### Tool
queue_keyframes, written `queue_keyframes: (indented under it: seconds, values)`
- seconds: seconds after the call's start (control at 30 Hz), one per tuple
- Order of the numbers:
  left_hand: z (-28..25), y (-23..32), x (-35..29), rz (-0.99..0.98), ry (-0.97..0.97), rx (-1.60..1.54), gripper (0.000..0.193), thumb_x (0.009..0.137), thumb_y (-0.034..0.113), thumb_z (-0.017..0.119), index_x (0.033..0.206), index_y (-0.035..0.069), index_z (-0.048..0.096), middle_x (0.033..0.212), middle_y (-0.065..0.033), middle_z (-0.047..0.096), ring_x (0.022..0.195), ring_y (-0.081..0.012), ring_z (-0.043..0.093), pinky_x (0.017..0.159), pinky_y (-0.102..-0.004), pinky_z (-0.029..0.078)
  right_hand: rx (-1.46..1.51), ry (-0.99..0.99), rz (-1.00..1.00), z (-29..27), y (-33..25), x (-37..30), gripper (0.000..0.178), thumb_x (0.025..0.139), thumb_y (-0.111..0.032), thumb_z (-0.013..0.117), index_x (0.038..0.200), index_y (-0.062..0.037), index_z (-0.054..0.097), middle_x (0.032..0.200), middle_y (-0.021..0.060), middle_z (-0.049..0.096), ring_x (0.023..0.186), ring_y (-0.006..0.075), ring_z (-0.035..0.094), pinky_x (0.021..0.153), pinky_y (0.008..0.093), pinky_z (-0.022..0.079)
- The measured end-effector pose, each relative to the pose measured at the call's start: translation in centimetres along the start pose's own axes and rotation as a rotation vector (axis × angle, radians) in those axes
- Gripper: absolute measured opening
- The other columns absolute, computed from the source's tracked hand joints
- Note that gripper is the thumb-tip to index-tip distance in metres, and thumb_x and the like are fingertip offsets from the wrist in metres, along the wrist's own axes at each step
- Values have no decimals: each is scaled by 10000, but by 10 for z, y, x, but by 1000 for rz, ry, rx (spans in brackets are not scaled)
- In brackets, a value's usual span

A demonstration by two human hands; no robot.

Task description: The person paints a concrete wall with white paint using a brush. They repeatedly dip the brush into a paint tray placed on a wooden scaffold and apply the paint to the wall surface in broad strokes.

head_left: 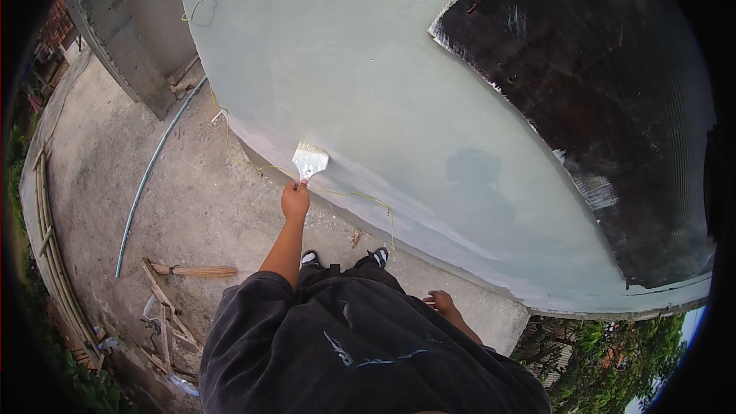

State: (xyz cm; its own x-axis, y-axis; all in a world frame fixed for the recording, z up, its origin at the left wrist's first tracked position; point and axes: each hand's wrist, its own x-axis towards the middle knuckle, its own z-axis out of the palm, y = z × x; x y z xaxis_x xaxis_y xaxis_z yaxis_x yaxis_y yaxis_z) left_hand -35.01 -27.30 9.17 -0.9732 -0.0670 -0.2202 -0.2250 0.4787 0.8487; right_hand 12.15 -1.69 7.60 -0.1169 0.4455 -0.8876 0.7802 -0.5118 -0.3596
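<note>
In my left hand (295,201) is a wide, flat paintbrush (310,161), the fingers closed around its handle. Its head is coated in pale paint and points up at the lower part of a pale grey-green wall (368,92). Whether the bristles touch the surface cannot be made out. A lighter, whitish band runs along the wall's bottom edge beside the brush. My right hand (439,301) hangs low at my side, away from the wall, with its fingers loosely bent and slightly apart; I see nothing clearly held in it.
A large dark panel (567,107) with paint-smeared edges covers the wall's right side. Thin yellow-green wire (368,197) trails along the wall base. On the concrete floor (207,207) lie a blue-grey pipe (157,165), a wooden frame (165,307), a straw broom (203,271) and long poles (47,253).
</note>
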Motion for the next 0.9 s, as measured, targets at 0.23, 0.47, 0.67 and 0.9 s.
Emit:
queue_keyframes:
  seconds: [0.23,0.47,0.67,0.9]
  values:
    - [-7,-5,0,78,-131,-288,322,874,331,629,820,15,598,725,-136,637,659,-321,586,624,-398,440,-8,-1,12,2,6,0,247,909,-253,530,1117,-122,513,897,89,666,722,206,620,592,370,483]
    - [2,-21,26,-45,-59,31,373,849,369,648,804,0,618,760,-176,653,723,-337,630,676,-416,466,-1,-27,-14,2,0,0,268,906,-249,527,1137,-113,513,907,100,667,727,215,621,605,379,482]
    - [-33,-7,60,-109,-137,-20,368,835,367,654,828,0,637,787,-192,660,771,-361,637,708,-429,472,-32,-15,-23,0,-16,1,279,905,-253,522,1146,-113,513,915,104,666,729,218,620,610,379,485]
    - [-160,164,14,160,-190,-711,245,937,284,588,774,103,551,596,29,491,485,-34,418,410,-202,301,-58,-58,-4,8,-11,6,266,902,-257,526,1126,-114,508,919,102,669,741,220,624,616,379,487]
